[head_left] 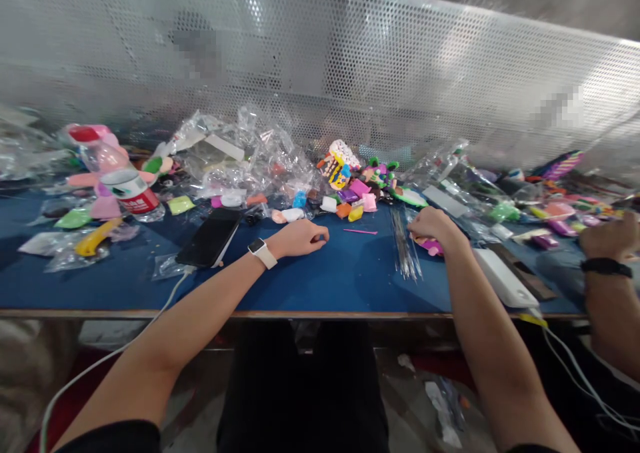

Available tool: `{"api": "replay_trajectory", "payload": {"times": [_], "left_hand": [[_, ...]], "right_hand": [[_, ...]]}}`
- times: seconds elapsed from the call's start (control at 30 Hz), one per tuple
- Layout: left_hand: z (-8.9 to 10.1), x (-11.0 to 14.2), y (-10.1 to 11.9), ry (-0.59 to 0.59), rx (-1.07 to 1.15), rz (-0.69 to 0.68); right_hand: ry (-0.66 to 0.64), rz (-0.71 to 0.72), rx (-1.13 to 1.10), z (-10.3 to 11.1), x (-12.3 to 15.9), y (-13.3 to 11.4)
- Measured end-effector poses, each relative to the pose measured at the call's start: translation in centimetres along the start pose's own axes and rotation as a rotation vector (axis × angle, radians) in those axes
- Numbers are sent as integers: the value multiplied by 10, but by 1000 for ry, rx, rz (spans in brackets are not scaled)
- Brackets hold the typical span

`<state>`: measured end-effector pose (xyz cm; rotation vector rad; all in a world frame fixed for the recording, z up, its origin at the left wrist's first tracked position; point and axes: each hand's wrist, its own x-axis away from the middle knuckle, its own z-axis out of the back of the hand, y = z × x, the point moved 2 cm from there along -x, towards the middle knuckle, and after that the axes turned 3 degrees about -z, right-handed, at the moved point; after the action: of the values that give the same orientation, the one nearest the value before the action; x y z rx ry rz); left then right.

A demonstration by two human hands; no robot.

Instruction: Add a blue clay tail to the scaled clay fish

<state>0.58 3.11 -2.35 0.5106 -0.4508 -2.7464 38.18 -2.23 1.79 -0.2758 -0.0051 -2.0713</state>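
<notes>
My left hand [300, 237], with a white watch on the wrist, rests on the blue table top [330, 273]. Its fingers are curled in a pinch, and what they hold is too small to make out. My right hand [434, 225] is closed on a pink clay piece [431, 245], beside a bundle of thin clear sticks [404, 246]. A thin pink stick [361, 231] lies between my hands. Beyond them lie several small coloured clay blocks [350, 203] and a colourful clay figure [338, 163].
A black phone [210, 238] with a white cable lies left of my left hand. A plastic bottle [125, 180] and crumpled clear bags [250, 153] are at the back left. A white power bank [505, 278] sits at right. Another person's hand [610, 236], with a black wristband, works at far right. A perforated metal screen [350, 60] stands behind the table.
</notes>
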Motion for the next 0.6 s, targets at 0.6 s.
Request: {"api": "replay_trajectory", "payload": {"times": [0.6], "left_hand": [[0, -1, 2, -25, -22, 12]], "right_hand": [[98, 56, 4, -1, 6, 14]]}}
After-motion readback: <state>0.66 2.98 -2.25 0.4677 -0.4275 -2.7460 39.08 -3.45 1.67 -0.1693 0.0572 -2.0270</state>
